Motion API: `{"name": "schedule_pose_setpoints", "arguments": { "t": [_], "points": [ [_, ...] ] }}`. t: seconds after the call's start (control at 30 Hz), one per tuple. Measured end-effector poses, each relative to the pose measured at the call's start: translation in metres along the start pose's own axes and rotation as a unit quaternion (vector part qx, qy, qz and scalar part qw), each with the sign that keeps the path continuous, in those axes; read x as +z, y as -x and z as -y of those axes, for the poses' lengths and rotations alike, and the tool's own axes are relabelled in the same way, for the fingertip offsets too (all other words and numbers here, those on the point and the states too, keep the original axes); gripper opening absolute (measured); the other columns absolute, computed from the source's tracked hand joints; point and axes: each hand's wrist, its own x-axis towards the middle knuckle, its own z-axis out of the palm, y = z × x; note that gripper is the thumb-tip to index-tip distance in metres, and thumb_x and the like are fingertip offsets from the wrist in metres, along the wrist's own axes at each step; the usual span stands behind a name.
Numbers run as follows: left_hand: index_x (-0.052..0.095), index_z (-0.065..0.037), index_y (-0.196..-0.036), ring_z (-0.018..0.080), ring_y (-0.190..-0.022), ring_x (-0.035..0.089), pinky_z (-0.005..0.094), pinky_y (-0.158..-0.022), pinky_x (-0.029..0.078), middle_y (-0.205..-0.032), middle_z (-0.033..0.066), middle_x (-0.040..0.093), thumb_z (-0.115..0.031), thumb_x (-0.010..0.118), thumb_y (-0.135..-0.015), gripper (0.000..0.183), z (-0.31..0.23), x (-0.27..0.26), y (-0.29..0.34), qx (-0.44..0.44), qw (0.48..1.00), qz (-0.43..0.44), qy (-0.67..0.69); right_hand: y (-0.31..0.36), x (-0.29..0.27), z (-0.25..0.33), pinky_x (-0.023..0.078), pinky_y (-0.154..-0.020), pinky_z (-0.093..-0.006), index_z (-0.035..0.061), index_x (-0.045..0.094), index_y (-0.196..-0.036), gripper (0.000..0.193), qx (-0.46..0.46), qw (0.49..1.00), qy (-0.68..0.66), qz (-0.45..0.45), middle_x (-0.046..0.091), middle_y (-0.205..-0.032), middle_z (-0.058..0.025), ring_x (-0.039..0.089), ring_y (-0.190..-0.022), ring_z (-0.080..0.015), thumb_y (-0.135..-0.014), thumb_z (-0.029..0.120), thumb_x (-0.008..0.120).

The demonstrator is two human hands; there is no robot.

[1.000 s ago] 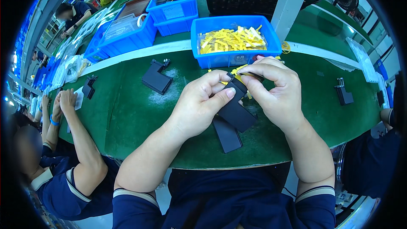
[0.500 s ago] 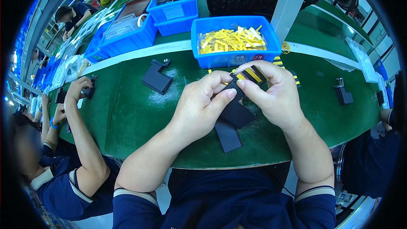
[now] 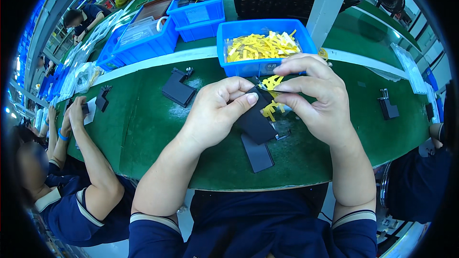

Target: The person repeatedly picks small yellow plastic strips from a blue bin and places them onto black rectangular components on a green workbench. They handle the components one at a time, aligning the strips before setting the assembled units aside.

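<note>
My left hand [image 3: 216,110] grips a flat black plastic part [image 3: 257,122] between thumb and fingers, tilted above the table. At the part's upper end, my right hand [image 3: 313,98] pinches a thin dark strip [image 3: 273,91] between thumb and forefinger, its other fingers raised. The strip appears almost edge-on, so its face is hidden. Beneath the held part, another black part [image 3: 258,155] lies on the green table. Loose yellow strips [image 3: 270,110] show between my hands. Small metal pieces [image 3: 283,136] are partly visible at the held part's right side.
A blue bin [image 3: 248,69] of yellow strips stands beyond my hands. Stacked black L-shaped parts [image 3: 178,90] lie to the left, and another black part [image 3: 389,107] to the right. More blue bins [image 3: 143,45] stand far left. A co-worker's hands [image 3: 76,112] handle parts at left.
The yellow-and-black striped piece no longer shows its face at my right fingers. My right hand has turned and opened its outer fingers, uncovering yellow strips. The co-worker's hand has moved nearer their body.
</note>
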Motion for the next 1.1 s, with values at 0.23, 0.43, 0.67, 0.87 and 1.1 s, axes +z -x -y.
{"name": "schedule_pose_setpoints", "arguments": {
  "t": [0.23,0.43,0.67,0.87,1.1],
  "points": [
    [0.059,0.000,-0.093,0.0033,-0.070,0.051,0.0200,-0.064,0.041,-0.077,-0.0009,0.061,-0.015,0.058,-0.090,0.015,-0.006,-0.006,0.000,-0.025,0.998,0.052,0.020,0.002,-0.003,-0.007,0.048,-0.077,-0.0327,-0.0016,0.067,-0.079,0.018,0.087,0.987,-0.133,0.026,0.066,-0.085,-0.0095,0.062,-0.082,-0.0226,-0.067,0.009,0.076],
    [0.058,0.001,-0.098,0.0041,-0.078,0.055,0.0195,-0.072,0.044,-0.086,0.0008,0.062,-0.016,0.057,-0.091,0.019,-0.013,-0.009,0.003,-0.047,0.994,0.065,-0.076,0.001,-0.003,-0.007,0.048,-0.076,-0.0323,-0.0016,0.067,-0.079,0.018,0.058,0.990,-0.123,0.044,0.066,-0.084,-0.0102,0.063,-0.082,-0.0227,-0.067,0.009,0.075],
    [0.060,0.000,-0.090,0.0044,-0.062,0.048,0.0224,-0.057,0.040,-0.068,0.0001,0.059,-0.016,0.060,-0.088,0.016,-0.001,-0.004,0.001,0.016,0.999,0.013,-0.031,0.003,-0.001,-0.003,0.048,-0.075,-0.0321,-0.0012,0.067,-0.080,0.016,0.081,0.992,-0.099,0.007,0.066,-0.084,-0.0102,0.063,-0.081,-0.0226,-0.069,0.009,0.073],
    [0.061,-0.001,-0.091,0.0070,-0.068,0.057,0.0241,-0.062,0.045,-0.074,0.0042,0.064,-0.016,0.059,-0.088,0.016,0.001,0.002,0.001,0.045,0.998,-0.017,-0.029,0.001,-0.001,0.002,0.047,-0.074,-0.0313,-0.0022,0.067,-0.081,0.016,0.097,0.993,-0.074,0.003,0.065,-0.085,-0.0105,0.062,-0.081,-0.0219,-0.070,0.008,0.072],
    [0.057,0.002,-0.096,0.0046,-0.075,0.054,0.0197,-0.068,0.043,-0.084,0.0020,0.063,-0.010,0.057,-0.090,0.014,-0.008,0.006,0.004,0.069,0.986,-0.045,-0.147,0.004,0.003,0.006,0.047,-0.075,-0.0298,-0.0030,0.067,-0.084,0.016,0.211,0.965,-0.152,0.006,0.065,-0.087,-0.0097,0.061,-0.082,-0.0181,-0.075,0.011,0.068]
  ]
}}
